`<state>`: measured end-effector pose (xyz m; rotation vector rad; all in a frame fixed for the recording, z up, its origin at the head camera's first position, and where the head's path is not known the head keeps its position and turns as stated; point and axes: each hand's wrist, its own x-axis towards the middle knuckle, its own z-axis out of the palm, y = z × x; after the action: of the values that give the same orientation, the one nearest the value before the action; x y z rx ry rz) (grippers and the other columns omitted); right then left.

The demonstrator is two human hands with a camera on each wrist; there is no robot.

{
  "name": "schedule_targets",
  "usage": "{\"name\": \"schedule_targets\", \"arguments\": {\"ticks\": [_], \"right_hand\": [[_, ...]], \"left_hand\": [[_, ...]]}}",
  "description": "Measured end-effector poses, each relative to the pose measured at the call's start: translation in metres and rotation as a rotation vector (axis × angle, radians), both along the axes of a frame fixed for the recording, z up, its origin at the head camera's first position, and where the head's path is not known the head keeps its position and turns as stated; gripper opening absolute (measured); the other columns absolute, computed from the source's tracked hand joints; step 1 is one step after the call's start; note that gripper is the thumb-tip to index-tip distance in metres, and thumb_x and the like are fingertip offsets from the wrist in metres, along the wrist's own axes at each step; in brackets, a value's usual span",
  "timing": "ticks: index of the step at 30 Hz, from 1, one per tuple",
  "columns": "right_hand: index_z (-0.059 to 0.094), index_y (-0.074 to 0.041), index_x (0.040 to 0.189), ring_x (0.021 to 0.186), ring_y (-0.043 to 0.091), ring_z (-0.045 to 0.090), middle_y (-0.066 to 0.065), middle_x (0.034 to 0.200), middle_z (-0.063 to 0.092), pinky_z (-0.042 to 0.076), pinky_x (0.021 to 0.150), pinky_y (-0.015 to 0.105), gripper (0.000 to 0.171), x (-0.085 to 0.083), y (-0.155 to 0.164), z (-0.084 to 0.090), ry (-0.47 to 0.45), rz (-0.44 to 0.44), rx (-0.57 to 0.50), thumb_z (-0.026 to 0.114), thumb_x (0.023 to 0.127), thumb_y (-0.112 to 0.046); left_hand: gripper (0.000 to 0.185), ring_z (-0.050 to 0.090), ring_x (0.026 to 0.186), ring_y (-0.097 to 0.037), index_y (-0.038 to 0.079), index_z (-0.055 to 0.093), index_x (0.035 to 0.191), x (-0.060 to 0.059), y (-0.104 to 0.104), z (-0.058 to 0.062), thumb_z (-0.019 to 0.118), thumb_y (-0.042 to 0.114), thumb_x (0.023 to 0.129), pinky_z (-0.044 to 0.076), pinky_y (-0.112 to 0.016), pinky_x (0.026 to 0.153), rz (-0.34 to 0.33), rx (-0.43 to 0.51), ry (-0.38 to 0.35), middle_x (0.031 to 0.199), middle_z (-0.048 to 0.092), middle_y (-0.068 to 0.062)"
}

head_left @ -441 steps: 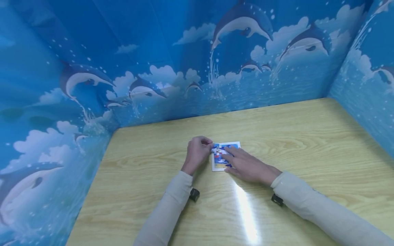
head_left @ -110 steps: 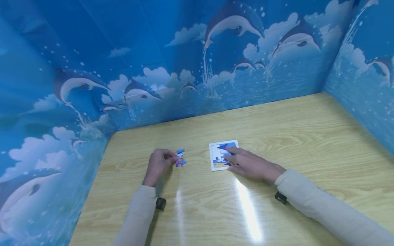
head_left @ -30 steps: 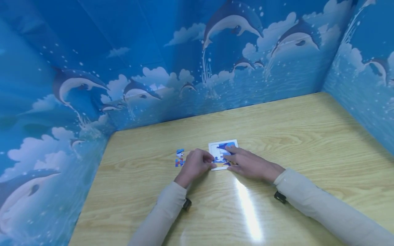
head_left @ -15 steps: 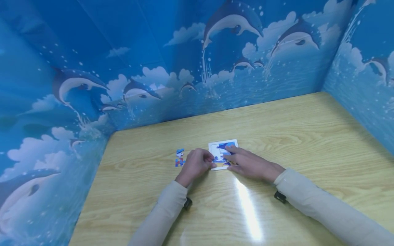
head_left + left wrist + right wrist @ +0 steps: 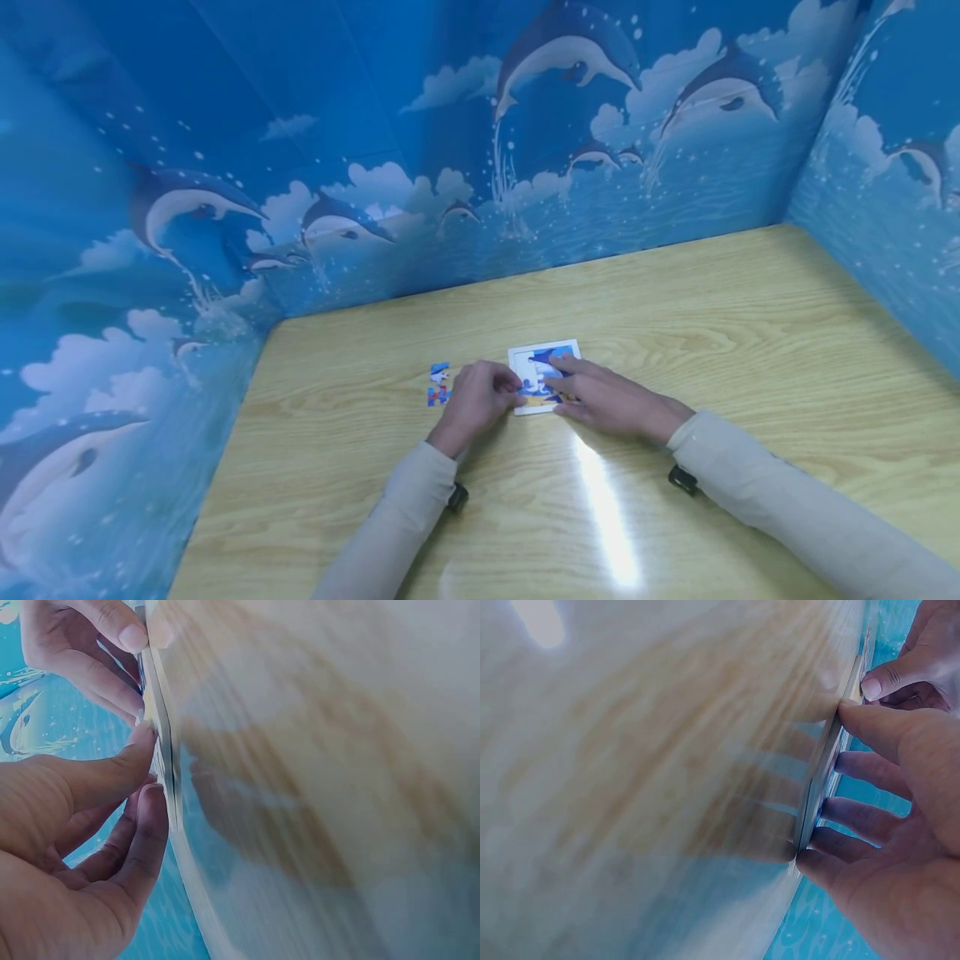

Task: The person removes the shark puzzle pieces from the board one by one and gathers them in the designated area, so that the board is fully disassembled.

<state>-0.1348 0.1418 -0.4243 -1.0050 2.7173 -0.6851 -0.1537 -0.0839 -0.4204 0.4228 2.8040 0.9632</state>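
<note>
A small jigsaw puzzle with a white frame (image 5: 525, 409) lies flat on the table, showing a blue, white and sandy picture. White backing is bare in its upper left part. My left hand (image 5: 477, 398) has curled fingers at the frame's lower left, thumb and fingertips pinching at a puzzle piece there that they mostly hide. In the left wrist view, the left thumb (image 5: 135, 757) and forefinger meet the frame's edge. My right hand (image 5: 611, 402) rests over the right half of the puzzle with fairly straight fingers; its thumb (image 5: 870, 724) touches the near edge.
Several loose puzzle pieces (image 5: 438, 385), laid together as part of a picture, sit on the table left of the frame, just beyond my left hand. The wooden table (image 5: 360, 467) ends at a blue dolphin-print curtain (image 5: 420, 225) behind and at both sides.
Earlier the puzzle frame was nearly full; since then several pieces came to lie at its left. My left hand moved from those pieces back to the frame. Over the last second, barely any movement.
</note>
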Motion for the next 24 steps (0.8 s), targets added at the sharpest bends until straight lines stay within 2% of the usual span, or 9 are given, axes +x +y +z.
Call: {"name": "schedule_targets", "arguments": {"ticks": [9,17,24], "right_hand": [[0.056,0.005,0.137,0.146,0.044,0.030,0.028,0.156,0.033,0.029,0.115,0.055,0.048,0.0000,-0.0001,0.0003,-0.011,-0.001,0.005,0.067,0.099,-0.023],[0.055,0.004,0.139,0.146,0.044,0.029,0.027,0.157,0.032,0.029,0.115,0.055,0.049,0.0000,0.0003,0.0005,-0.017,-0.005,0.014,0.066,0.100,-0.023],[0.055,0.004,0.139,0.146,0.044,0.030,0.027,0.157,0.032,0.029,0.115,0.055,0.049,0.0002,0.0005,0.0003,-0.021,-0.010,0.011,0.066,0.100,-0.023]], "left_hand": [[0.012,0.064,0.076,-0.008,0.014,0.079,0.092,0.0015,-0.0004,0.0026,0.085,0.013,0.081,0.054,-0.027,0.073,0.036,0.007,-0.019,0.085,0.074,0.004],[0.007,0.066,0.086,-0.011,0.017,0.078,0.090,0.0030,0.0004,0.0058,0.081,0.012,0.086,0.054,-0.032,0.082,0.070,0.005,-0.047,0.088,0.075,0.005],[0.005,0.066,0.085,-0.011,0.016,0.078,0.089,0.0037,-0.0014,0.0076,0.081,0.013,0.086,0.055,-0.033,0.082,0.065,0.012,-0.033,0.087,0.074,0.005]]}}
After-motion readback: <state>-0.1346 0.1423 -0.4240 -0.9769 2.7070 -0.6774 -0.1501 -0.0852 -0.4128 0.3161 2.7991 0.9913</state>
